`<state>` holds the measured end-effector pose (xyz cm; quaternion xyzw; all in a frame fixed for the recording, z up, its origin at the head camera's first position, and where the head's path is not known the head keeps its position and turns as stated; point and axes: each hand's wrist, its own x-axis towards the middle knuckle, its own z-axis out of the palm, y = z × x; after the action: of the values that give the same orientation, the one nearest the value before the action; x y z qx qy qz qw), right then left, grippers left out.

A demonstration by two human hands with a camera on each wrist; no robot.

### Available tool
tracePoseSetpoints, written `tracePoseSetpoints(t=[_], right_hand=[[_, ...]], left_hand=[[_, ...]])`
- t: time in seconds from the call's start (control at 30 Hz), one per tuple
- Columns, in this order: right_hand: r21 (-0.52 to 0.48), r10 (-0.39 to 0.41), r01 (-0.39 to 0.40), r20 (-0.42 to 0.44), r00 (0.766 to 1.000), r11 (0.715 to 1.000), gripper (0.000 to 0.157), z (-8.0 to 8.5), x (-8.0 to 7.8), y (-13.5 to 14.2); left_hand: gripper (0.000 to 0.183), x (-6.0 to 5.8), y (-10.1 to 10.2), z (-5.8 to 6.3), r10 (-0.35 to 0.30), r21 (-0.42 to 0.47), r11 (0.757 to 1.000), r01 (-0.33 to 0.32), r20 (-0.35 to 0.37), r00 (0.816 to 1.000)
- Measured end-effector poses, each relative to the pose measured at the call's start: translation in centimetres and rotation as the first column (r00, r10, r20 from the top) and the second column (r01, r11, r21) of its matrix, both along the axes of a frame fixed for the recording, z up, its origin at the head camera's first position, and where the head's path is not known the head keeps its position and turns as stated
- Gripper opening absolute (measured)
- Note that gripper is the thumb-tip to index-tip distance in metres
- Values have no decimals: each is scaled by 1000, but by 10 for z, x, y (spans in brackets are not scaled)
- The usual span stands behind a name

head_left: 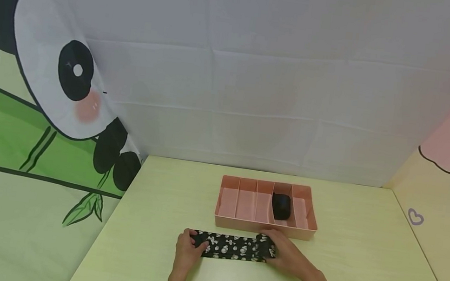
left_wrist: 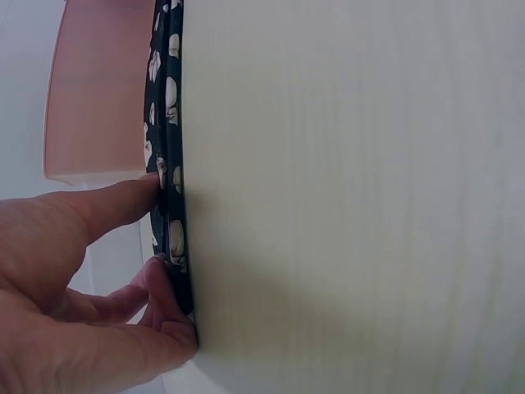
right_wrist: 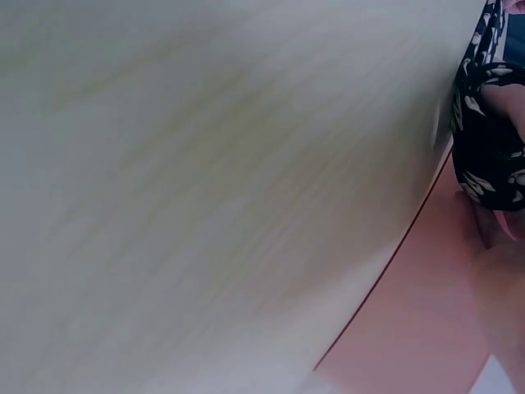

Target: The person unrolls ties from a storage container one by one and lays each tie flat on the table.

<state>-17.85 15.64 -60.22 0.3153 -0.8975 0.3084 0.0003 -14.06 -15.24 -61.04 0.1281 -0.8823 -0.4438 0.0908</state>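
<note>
A long black cloth strip with a pale print lies flat on the table in front of the tray. Its right end is turned over into a thick roll. My right hand grips that roll, fingers behind it and thumb in front; the right wrist view shows the looped cloth partly cut off by the frame edge. At the strip's left end, my left hand pinches the cloth. From the left wrist, the layered cloth edge shows between thumb and bent fingers.
A pink tray with several narrow compartments stands just behind the strip. One compartment, right of the middle, holds a black rolled bundle. Pale wood-look table surrounds them; a white sheet hangs behind, with printed cloth at both sides.
</note>
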Motion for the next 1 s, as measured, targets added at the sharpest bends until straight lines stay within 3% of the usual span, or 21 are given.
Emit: tracePoseSetpoints(t=[0.6,1.0], right_hand=[[-22,29,-31,-103,994,999,71,-7,-2,14],[-4,1,-1,-39,999,1000,72,-8,-1,25]], left_hand=[[43,-1,2,0,4,2,1000,-4,4,1000],[43,-1,2,0,7,-4,1000,-7,4,1000]])
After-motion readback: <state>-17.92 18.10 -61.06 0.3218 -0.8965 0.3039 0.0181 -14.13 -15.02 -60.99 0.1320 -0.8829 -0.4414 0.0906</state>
